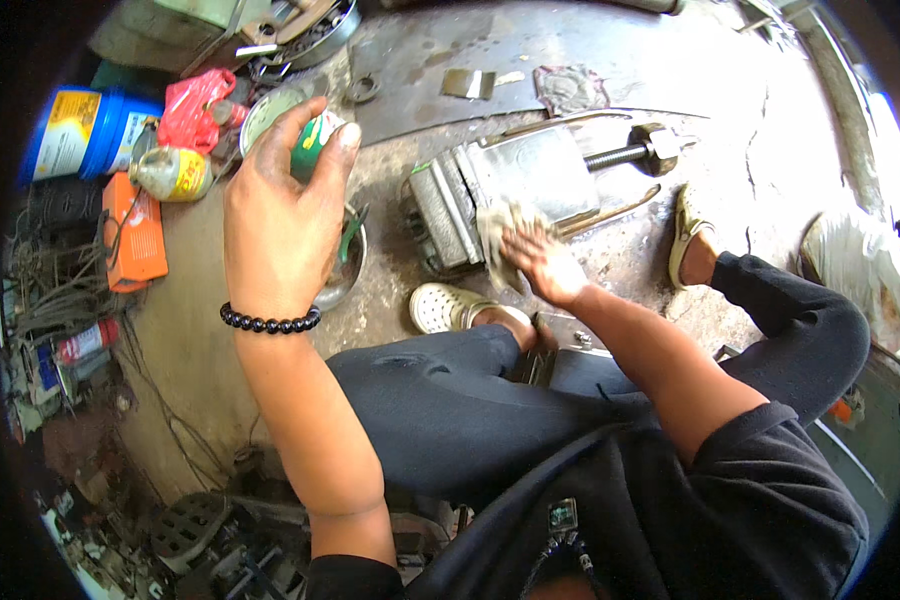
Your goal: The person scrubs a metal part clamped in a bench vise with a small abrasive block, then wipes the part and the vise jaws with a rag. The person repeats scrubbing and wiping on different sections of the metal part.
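A grey metal vise (545, 180) lies on the floor in front of me, its threaded screw (615, 158) and block-shaped end pointing right. My right hand (542, 262) presses a dirty, light-coloured rag (494, 240) against the vise's near side, by the jaw. The fingers lie bent over the cloth. To the left, my left hand (282, 220) is raised, wrapped round a small green-and-white can (310, 146). Its lower part is hidden by the hand. A metal bowl (348, 275) with a green-handled tool (351, 232) in it shows partly behind that wrist.
On the left stand a blue bucket (98, 140), a red plastic bag (190, 112), a yellow-labelled bottle (173, 174) and an orange box (136, 238) beside tangled cables. A crumpled cloth (570, 88) and a small metal plate (468, 84) lie beyond the vise. My feet flank its near side.
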